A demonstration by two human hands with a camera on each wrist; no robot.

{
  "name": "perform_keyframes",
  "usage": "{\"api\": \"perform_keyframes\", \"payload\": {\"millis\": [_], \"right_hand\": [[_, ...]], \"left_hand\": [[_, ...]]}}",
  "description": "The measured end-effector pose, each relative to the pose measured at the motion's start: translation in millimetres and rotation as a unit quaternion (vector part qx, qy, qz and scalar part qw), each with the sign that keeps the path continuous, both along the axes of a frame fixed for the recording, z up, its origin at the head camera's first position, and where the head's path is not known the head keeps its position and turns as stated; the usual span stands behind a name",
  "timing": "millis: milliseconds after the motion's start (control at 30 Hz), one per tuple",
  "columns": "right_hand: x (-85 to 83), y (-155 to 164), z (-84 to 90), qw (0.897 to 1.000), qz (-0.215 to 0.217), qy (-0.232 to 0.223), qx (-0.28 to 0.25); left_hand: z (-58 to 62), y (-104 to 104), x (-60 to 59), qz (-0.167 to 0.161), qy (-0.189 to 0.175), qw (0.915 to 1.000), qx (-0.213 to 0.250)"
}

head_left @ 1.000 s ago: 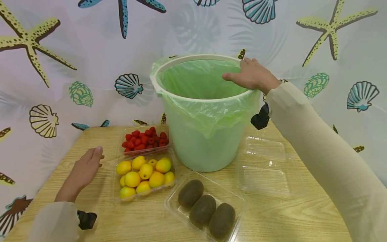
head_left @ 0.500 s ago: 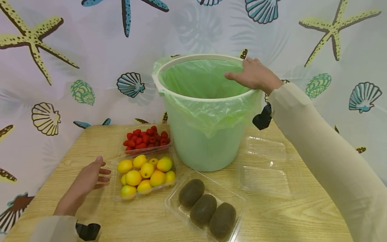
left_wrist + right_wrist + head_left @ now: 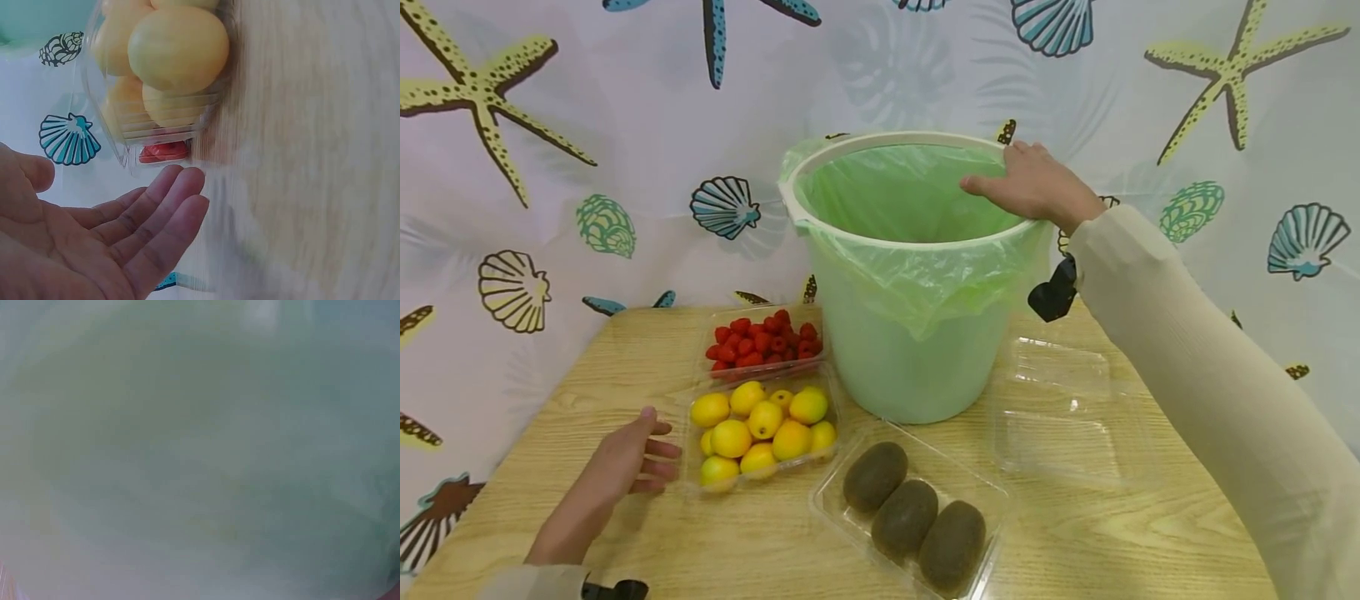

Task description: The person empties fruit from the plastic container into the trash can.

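My left hand (image 3: pixel 628 462) lies open on the wooden table, fingertips right by the left edge of a clear tray of yellow fruit (image 3: pixel 760 425). In the left wrist view the palm faces up, its fingers (image 3: pixel 165 212) straight, just short of the yellow fruit tray (image 3: pixel 165 62). My right hand (image 3: pixel 1037 187) rests flat on the far right rim of a pale green bucket (image 3: pixel 910 367) lined with a green bag, thumb over the inside. The right wrist view shows only the blurred green liner (image 3: pixel 200 450).
A tray of raspberries (image 3: pixel 763 342) stands behind the yellow fruit, against the bucket. A clear tray with three kiwis (image 3: pixel 910 517) lies at the front middle. An empty clear tray (image 3: pixel 1060 408) sits right of the bucket. A shell-print curtain (image 3: pixel 587 125) hangs behind.
My left hand has slid nearer to me and to the right, up to the yellow fruit tray's edge. The right hand has stayed on the bucket rim.
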State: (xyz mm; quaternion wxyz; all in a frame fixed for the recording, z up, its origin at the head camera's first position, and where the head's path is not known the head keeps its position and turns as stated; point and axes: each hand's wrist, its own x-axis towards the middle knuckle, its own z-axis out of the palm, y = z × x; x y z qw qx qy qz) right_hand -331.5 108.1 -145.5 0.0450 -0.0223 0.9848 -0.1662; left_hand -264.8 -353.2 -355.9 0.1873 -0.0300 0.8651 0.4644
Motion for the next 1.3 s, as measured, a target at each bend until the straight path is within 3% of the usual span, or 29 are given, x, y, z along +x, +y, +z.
{"api": "perform_keyframes", "payload": {"millis": [567,1033,1167,1300], "right_hand": [[0.5,0.3,-1.1,1.000,-0.001,0.000,-0.007],[0.6,1.3,-0.9,1.000,0.001,0.005,-0.010],[0.6,1.2,-0.8,1.000,0.001,0.007,-0.009],[0.5,1.1,-0.6,1.000,0.002,0.008,-0.011]], "left_hand": [[-5.7,10.8,10.2,0.016,0.019,0.9996,0.014],[3.6,14.6,6.6,0.033,0.013,0.9989,0.030],[-0.6,12.0,7.1,0.032,0.034,0.9972,0.058],[-10.0,6.2,8.7,0.043,0.033,0.9887,0.140]]}}
